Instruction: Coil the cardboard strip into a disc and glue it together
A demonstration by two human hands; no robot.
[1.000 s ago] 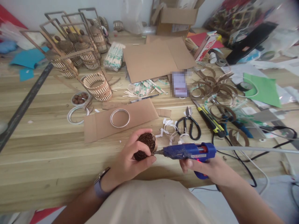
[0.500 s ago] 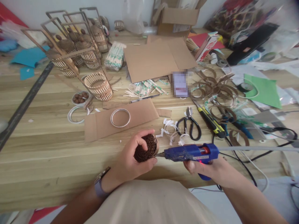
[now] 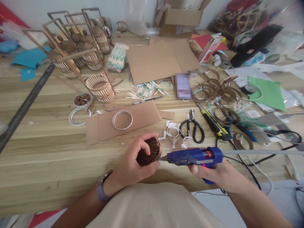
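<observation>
My left hand (image 3: 133,161) is wrapped round a brown cardboard roll (image 3: 149,152), its corrugated end facing up towards me. My right hand (image 3: 211,172) grips a blue glue gun (image 3: 190,156) by its handle, with a small red light showing. The gun's nozzle tip is at the right edge of the roll, close to my left thumb; whether it touches is too small to tell. Beyond my left hand a white-edged ring (image 3: 122,120) lies on a cardboard strip (image 3: 102,128). White paper scraps (image 3: 174,131) are scattered just past the glue gun.
Scissors (image 3: 193,126), a yellow-black cutter (image 3: 215,122) and pliers (image 3: 239,126) lie at the right among cables and brown strips (image 3: 218,85). Slatted baskets (image 3: 101,87) with tall handles stand at the back left, near a bowl of brown balls (image 3: 82,99). Large cardboard (image 3: 156,60) lies behind.
</observation>
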